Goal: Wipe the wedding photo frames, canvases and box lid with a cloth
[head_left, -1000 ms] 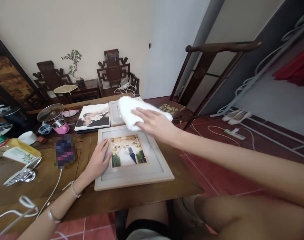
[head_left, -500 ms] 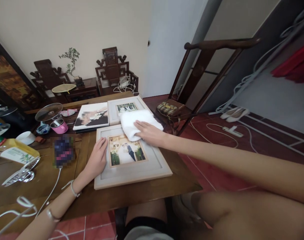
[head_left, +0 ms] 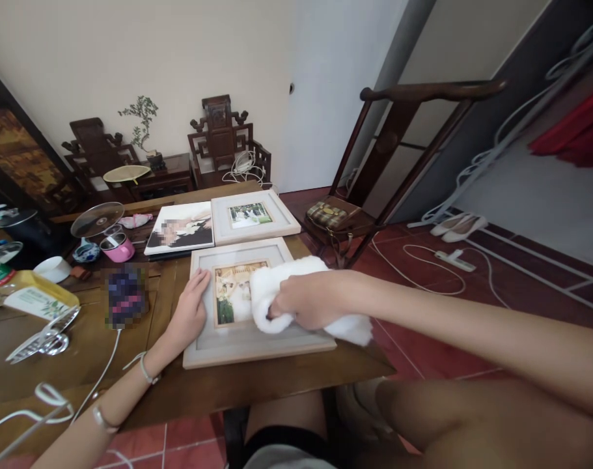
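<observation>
A light wooden picture frame point(head_left: 237, 345) with a wedding photo lies near the front edge of the brown table point(head_left: 203, 391). My right hand point(head_left: 308, 301) is closed on a white towel point(head_left: 276, 286) and presses it onto the glass over the photo's right half. My left hand point(head_left: 191, 311) lies flat and open on the frame's left border, fingers stretched out. Behind it lie a second, smaller framed photo point(head_left: 253, 215) and an unframed photo print point(head_left: 181, 227).
The table's left side holds a pink cup point(head_left: 117, 248), a glass lid point(head_left: 97, 219), a yellow packet point(head_left: 35, 296), a white cable point(head_left: 98, 381) and a blurred dark object point(head_left: 125, 294). A dark wooden chair point(head_left: 394, 150) with a bag stands at the right. Cables and shoes lie on the red floor.
My right hand has pulled the towel from the far frame toward me, down across the near frame's glass to its lower right. My left hand has stayed on the frame's left border.
</observation>
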`<state>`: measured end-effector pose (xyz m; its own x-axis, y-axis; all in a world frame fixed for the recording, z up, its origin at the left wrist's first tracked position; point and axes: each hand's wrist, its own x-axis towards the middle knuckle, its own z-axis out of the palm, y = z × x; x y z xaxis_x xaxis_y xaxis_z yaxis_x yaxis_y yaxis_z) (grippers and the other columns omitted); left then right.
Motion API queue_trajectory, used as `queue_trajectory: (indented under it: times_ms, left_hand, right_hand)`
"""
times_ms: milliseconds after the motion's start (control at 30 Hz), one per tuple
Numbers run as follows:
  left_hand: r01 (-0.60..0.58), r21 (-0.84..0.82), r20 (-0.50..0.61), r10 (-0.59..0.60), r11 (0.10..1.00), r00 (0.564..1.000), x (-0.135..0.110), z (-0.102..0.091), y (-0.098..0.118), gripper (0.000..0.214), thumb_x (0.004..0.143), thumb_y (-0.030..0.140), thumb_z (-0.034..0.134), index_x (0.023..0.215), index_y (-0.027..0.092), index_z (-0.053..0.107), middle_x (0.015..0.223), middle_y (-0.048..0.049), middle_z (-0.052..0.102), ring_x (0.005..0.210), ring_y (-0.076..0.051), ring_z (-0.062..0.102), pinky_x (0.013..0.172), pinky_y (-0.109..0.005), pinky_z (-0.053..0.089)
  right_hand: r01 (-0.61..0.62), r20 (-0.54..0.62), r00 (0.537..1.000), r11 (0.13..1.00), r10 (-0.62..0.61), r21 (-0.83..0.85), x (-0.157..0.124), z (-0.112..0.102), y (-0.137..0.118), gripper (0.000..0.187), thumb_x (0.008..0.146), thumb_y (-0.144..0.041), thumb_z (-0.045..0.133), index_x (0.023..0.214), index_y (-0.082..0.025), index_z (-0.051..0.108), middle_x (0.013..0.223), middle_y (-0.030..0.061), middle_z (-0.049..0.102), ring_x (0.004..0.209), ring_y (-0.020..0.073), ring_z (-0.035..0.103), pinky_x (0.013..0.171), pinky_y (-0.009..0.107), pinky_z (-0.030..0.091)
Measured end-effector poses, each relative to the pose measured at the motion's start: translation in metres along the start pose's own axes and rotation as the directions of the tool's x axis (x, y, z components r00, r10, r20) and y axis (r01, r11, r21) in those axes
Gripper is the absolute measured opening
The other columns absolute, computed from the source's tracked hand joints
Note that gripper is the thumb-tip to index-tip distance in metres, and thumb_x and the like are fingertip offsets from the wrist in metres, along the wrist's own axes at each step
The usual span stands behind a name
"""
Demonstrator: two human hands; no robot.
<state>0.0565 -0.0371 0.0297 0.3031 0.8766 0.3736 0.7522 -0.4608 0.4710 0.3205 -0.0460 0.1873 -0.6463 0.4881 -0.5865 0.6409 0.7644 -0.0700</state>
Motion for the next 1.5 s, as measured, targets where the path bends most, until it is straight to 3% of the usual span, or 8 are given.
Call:
queue_trajectory:
  times_ms: [133,300,500,600,1000,1267,1367,1500]
  left_hand:
    - [-0.002,-0.005,-0.009,0.002,1.000,1.000,0.003,-0.003,0.003,0.063,0.080,0.003,0.036,0.142,0.014,0.046,0.148,-0.0113,0.045,0.139,-0.024,0.039,0.117,-0.046,0.029]
    - [-0.016,-0.031,0.030,0.017,0.999,0.999,0.007,-0.007,0.002,0.065,0.077,0.002,0.036,0.139,0.013,0.051,0.143,-0.0097,0.051,0.134,-0.023,0.046,0.116,-0.046,0.033]
    - [-0.050,-0.052,0.074,0.054,0.997,0.996,0.007,-0.015,-0.001,0.065,0.074,0.001,0.037,0.136,0.014,0.054,0.143,-0.0094,0.052,0.134,-0.023,0.046,0.115,-0.048,0.034]
    - [-0.048,-0.040,0.069,0.050,0.998,0.996,0.007,-0.014,-0.001,0.063,0.074,0.000,0.036,0.133,0.013,0.056,0.142,-0.0110,0.053,0.134,-0.023,0.047,0.115,-0.048,0.034]
    - [-0.033,-0.011,-0.010,0.033,0.999,0.999,0.000,-0.019,0.000,0.058,0.078,0.001,0.036,0.129,0.017,0.058,0.140,-0.0106,0.054,0.132,-0.023,0.049,0.114,-0.048,0.036]
    - [0.011,0.030,0.025,-0.011,0.999,1.000,0.000,-0.015,-0.002,0.047,0.091,0.014,0.036,0.136,0.011,0.051,0.149,-0.0160,0.042,0.141,-0.025,0.036,0.117,-0.048,0.029]
    - [0.028,0.057,0.057,-0.031,0.998,0.998,0.000,-0.012,-0.001,0.047,0.096,0.026,0.038,0.140,0.013,0.046,0.153,-0.0156,0.036,0.144,-0.027,0.027,0.117,-0.051,0.025]
    - [0.023,0.054,0.094,-0.028,0.998,0.995,0.000,-0.014,0.002,0.048,0.099,0.029,0.032,0.145,0.014,0.040,0.153,-0.0151,0.037,0.145,-0.026,0.026,0.117,-0.052,0.024]
  right_hand:
    - [-0.071,0.039,0.997,0.997,0.071,0.014,-0.002,0.001,-0.013,0.049,0.079,-0.001,0.048,0.119,-0.021,0.067,0.101,0.0115,0.070,0.084,0.0235,0.068,0.057,0.028,0.041]
    - [-0.176,-0.199,0.966,0.984,0.164,-0.042,0.024,0.017,0.005,0.048,0.085,-0.002,0.046,0.127,-0.019,0.061,0.106,0.0161,0.067,0.095,0.0258,0.066,0.070,0.031,0.046]
    - [-0.381,-0.546,0.813,0.895,0.204,-0.233,0.064,0.032,0.052,0.043,0.090,-0.004,0.046,0.127,-0.019,0.061,0.129,0.0206,0.057,0.122,0.0308,0.052,0.091,0.040,0.044]
    - [-0.404,-0.610,0.776,0.870,0.162,-0.283,0.075,0.037,0.062,0.042,0.089,-0.005,0.049,0.126,-0.018,0.062,0.137,0.0222,0.052,0.125,0.0315,0.050,0.095,0.042,0.042]
    - [-0.237,-0.228,0.956,0.942,0.183,-0.238,0.033,0.014,-0.013,0.032,0.076,0.002,0.060,0.101,-0.014,0.073,0.098,0.0175,0.071,0.096,0.0275,0.066,0.078,0.034,0.045]
    - [-0.024,0.070,0.997,0.996,0.031,-0.086,-0.012,-0.003,-0.043,0.033,0.074,0.005,0.058,0.098,-0.011,0.073,0.092,0.0138,0.072,0.082,0.0248,0.068,0.055,0.030,0.036]
    - [-0.055,0.078,0.995,0.998,0.058,-0.044,-0.017,-0.002,-0.043,0.036,0.074,0.005,0.056,0.101,-0.013,0.072,0.095,0.0134,0.072,0.081,0.0251,0.067,0.054,0.030,0.034]
    - [-0.117,-0.057,0.992,0.993,0.116,-0.013,-0.009,0.007,-0.038,0.042,0.074,0.002,0.058,0.109,-0.017,0.069,0.098,0.0139,0.070,0.083,0.0260,0.067,0.061,0.030,0.041]
